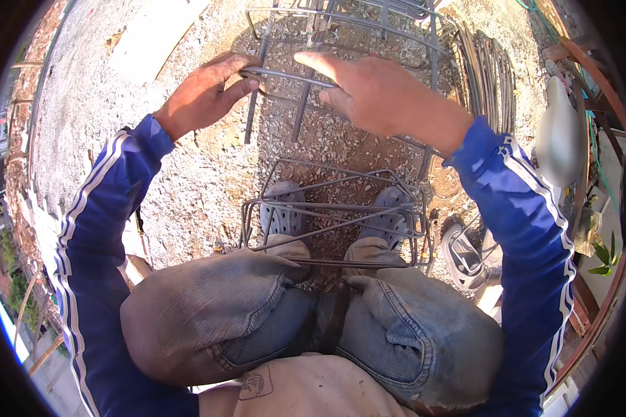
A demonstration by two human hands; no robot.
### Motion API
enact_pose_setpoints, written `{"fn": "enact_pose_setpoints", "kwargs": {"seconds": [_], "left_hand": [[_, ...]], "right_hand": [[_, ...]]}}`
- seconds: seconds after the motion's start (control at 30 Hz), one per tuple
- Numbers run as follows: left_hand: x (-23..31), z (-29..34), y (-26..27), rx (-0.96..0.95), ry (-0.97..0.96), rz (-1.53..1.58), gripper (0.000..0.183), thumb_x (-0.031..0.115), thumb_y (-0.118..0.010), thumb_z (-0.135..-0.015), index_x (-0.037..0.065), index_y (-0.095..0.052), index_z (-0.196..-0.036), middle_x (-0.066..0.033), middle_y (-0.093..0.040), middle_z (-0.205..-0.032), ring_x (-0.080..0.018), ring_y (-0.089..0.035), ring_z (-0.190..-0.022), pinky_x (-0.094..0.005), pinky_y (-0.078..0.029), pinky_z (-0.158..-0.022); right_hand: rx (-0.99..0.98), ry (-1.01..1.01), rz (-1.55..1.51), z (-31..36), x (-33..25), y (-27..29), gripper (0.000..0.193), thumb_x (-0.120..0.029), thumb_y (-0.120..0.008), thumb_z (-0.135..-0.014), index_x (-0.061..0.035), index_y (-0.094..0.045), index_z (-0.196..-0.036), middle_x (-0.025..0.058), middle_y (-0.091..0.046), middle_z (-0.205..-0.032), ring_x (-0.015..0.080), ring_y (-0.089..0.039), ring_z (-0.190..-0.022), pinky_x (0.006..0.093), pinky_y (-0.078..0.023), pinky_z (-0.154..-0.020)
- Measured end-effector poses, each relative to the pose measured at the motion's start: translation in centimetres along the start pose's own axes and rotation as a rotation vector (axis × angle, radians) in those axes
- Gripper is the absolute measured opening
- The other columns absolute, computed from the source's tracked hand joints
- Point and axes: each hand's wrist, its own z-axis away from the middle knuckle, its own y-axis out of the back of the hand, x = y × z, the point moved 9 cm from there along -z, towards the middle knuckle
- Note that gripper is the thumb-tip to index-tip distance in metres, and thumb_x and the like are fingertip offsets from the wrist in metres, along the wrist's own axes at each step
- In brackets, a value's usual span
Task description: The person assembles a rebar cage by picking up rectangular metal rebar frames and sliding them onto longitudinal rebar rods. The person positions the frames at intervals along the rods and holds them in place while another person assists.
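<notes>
The bare left hand [212, 92], on a left arm [94, 222] in a blue sleeve with white stripes, reaches forward and inward, its fingers [231, 62] and thumb [241, 90] drawn toward each other in a pinch. The bare right hand [389, 94], on a right arm [525, 215] in a matching blue, white-striped sleeve, angles inward with its back upward, index finger [321, 63] stretched toward the left hand; both arms bow outward.
</notes>
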Motion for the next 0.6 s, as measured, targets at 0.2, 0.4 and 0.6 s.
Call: {"fn": "enact_pose_setpoints", "kwargs": {"seconds": [0.2,0.4,0.6], "left_hand": [[-3.8,-5.7,0.2,-0.111,0.055,-0.064,0.039,0.037,-0.055,-0.101,0.011,-0.059,-0.129,-0.0138,-0.067,-0.103,-0.0265,-0.064,-0.089,-0.0397,-0.051,-0.082],[-8.0,-7.9,-2.1,0.026,0.037,0.064,0.030,0.034,-0.054,-0.102,0.010,-0.060,-0.119,-0.0118,-0.066,-0.090,-0.0232,-0.063,-0.082,-0.0370,-0.050,-0.076],[-9.2,-9.1,-3.6,-0.010,0.116,0.154,0.030,0.037,-0.052,-0.102,0.010,-0.056,-0.116,-0.0128,-0.060,-0.091,-0.0232,-0.060,-0.082,-0.0377,-0.048,-0.079]], "right_hand": [[0.207,-0.077,0.072,-2.7,7.6,2.3,0.030,-0.039,-0.056,-0.095,-0.0136,-0.070,-0.105,0.0153,-0.069,-0.088,0.0369,-0.066,-0.084,0.0527,-0.050,-0.074],[0.132,-0.200,0.117,-3.4,11.4,0.7,0.028,-0.035,-0.060,-0.092,-0.0090,-0.070,-0.099,0.0153,-0.069,-0.086,0.0362,-0.066,-0.084,0.0511,-0.051,-0.074],[0.399,-0.062,0.227,-1.4,11.0,0.5,0.019,-0.023,-0.061,-0.094,-0.0066,-0.069,-0.098,0.0132,-0.069,-0.091,0.0343,-0.065,-0.089,0.0466,-0.051,-0.083]]}}
